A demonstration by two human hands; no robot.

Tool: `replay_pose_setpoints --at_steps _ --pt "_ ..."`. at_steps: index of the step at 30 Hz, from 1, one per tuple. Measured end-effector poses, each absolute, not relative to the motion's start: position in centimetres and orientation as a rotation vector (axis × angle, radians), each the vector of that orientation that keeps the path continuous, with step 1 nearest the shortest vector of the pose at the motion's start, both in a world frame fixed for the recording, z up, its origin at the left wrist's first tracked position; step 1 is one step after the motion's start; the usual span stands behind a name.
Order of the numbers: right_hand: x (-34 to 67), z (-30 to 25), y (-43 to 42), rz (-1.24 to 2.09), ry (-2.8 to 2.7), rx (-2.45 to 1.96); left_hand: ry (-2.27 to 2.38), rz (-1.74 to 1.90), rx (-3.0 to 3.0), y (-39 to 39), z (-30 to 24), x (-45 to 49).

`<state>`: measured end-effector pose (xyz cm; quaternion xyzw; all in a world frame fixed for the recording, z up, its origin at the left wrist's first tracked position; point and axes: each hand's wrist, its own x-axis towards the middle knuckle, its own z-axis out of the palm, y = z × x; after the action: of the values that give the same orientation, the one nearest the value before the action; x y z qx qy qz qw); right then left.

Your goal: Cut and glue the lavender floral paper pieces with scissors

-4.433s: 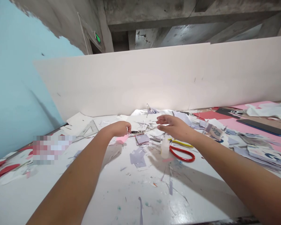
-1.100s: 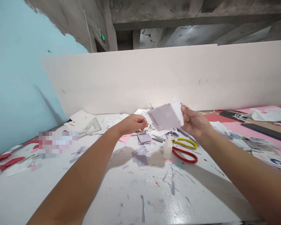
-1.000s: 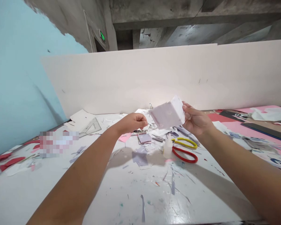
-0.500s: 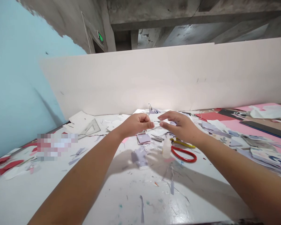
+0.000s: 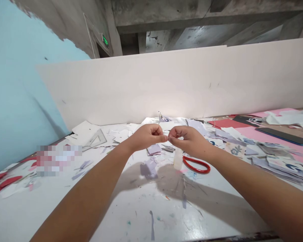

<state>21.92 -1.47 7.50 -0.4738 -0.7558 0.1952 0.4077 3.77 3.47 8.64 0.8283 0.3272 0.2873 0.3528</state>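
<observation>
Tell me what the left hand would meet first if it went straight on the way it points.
The right hand. The left hand points rightward, its pinched fingertips facing the right hand's pinched fingertips at about the same height; whether they already touch is unclear.

One head-worn camera looks forward and slightly down along both outstretched bare forearms. The left hand [image 5: 147, 136] and right hand [image 5: 189, 139] meet mid-frame, far from the lens. Beyond them rises the long white upright board [image 5: 166, 87]. Nearer than them spreads the paper-littered white tabletop [image 5: 141, 208].
</observation>
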Motion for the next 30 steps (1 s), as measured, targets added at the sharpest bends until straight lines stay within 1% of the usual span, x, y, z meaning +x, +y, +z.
replay_pose_setpoints --at_steps 12,14,20,30 --pt "21.69 7.26 -1.09 0.741 -1.809 -1.159 0.923 0.764 2.212 3.07 8.76 3.74" --pt "21.66 7.29 -1.12 0.698 -1.812 -1.174 0.921 0.769 2.215 3.16 8.73 3.65" --pt "21.49 7.21 -1.37 0.422 -1.929 -1.163 0.912 0.753 2.248 3.07 8.77 3.7" --pt "21.73 6.97 -0.9 0.349 -1.978 -1.21 0.937 0.717 2.3 2.61 8.9 4.06"
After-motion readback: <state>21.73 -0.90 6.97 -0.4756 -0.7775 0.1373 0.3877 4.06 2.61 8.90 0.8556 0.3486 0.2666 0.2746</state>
